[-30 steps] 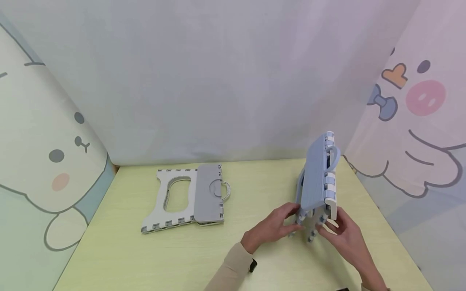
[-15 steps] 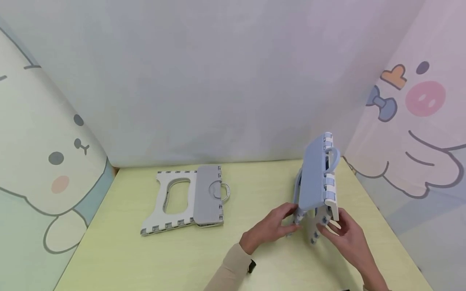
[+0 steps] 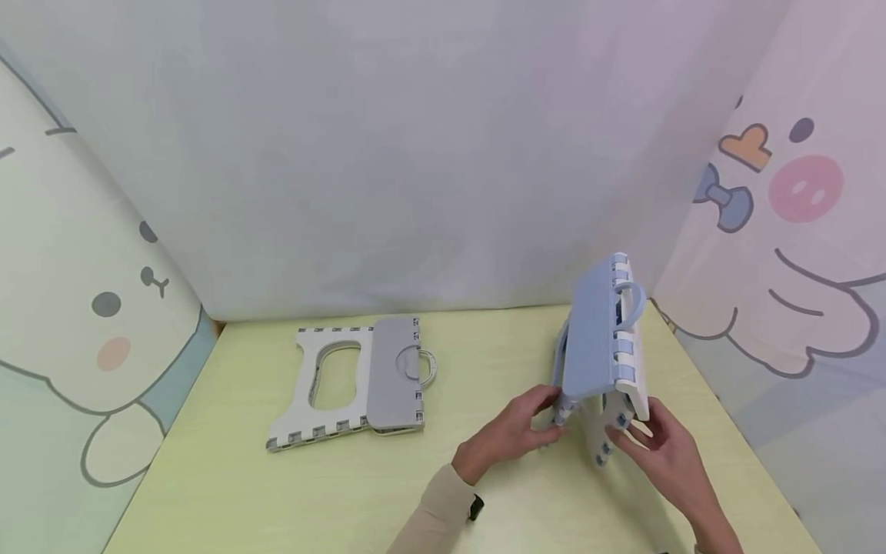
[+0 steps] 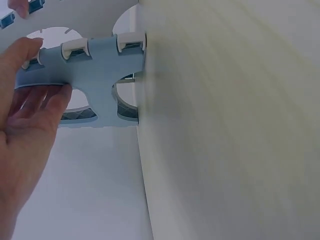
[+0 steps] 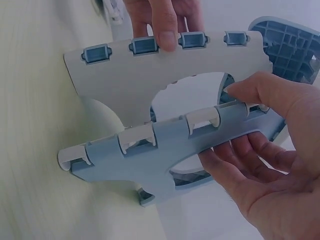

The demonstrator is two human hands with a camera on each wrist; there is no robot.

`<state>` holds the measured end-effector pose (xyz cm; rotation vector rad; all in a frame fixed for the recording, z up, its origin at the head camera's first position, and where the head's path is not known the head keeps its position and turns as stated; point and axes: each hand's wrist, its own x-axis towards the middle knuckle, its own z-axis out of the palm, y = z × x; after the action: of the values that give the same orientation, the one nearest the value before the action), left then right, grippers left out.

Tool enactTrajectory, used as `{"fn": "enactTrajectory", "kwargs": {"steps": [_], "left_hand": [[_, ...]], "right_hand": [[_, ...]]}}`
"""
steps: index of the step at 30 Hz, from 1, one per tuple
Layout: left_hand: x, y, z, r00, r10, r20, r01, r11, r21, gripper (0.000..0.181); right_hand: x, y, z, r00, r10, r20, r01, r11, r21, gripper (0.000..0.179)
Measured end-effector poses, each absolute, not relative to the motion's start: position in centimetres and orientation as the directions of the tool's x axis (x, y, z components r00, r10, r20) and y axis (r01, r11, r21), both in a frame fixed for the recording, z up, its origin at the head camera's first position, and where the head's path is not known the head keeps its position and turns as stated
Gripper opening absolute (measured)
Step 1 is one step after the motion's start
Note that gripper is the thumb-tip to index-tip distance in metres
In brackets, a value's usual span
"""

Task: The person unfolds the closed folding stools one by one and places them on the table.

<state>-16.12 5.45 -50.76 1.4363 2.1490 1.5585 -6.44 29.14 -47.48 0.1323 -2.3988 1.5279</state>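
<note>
A blue and white folding step stool (image 3: 591, 331) stands partly unfolded on the right of the table, its ribbed blue top tilted and its hinged end panels apart. My left hand (image 3: 508, 431) pinches the near hinged edge of the left panel, the thumb on one side and the fingers on the other. Across from it, my right hand (image 3: 664, 454) grips the right panel. In the right wrist view the right fingers curl under the blue panel (image 5: 105, 165), with the thumb over its top edge. A blue loop handle (image 3: 631, 306) sticks out from the top's right side.
A grey and white folding stool (image 3: 394, 369) lies folded flat on the left half of the pale yellow-green table (image 3: 291, 500). A light curtain (image 3: 415, 154) hangs behind, and cartoon-printed sheets (image 3: 817, 308) flank both sides.
The two end panels of the blue stool have spread a little further apart, and its top has turned slightly flatter. Both hands keep their hold. The grey stool lies as before.
</note>
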Motion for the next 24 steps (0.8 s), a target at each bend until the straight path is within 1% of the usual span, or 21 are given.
{"fn": "enactTrajectory", "kwargs": {"steps": [7, 13, 17, 24], "left_hand": [[-16.18, 5.34, -50.74, -0.558, 0.734, 0.388, 0.572, 0.001, 0.820, 0.051], [-16.17, 5.25, -50.79, -0.562, 0.733, 0.384, 0.573, 0.010, 0.819, 0.050], [-16.16, 5.23, -50.82, -0.558, 0.733, 0.389, 0.589, 0.020, 0.808, 0.049], [-16.24, 5.06, -50.63, -0.566, 0.732, 0.380, 0.577, 0.022, 0.817, 0.050]], "right_hand": [[-6.27, 29.33, -47.34, -0.956, 0.093, 0.277, -0.212, 0.433, -0.876, 0.056], [-6.19, 29.68, -47.43, -0.956, 0.096, 0.278, -0.211, 0.435, -0.875, 0.058], [-6.06, 29.93, -47.51, -0.957, 0.098, 0.271, -0.209, 0.413, -0.887, 0.058], [-6.06, 30.10, -47.60, -0.956, 0.088, 0.278, -0.228, 0.370, -0.901, 0.057]]}}
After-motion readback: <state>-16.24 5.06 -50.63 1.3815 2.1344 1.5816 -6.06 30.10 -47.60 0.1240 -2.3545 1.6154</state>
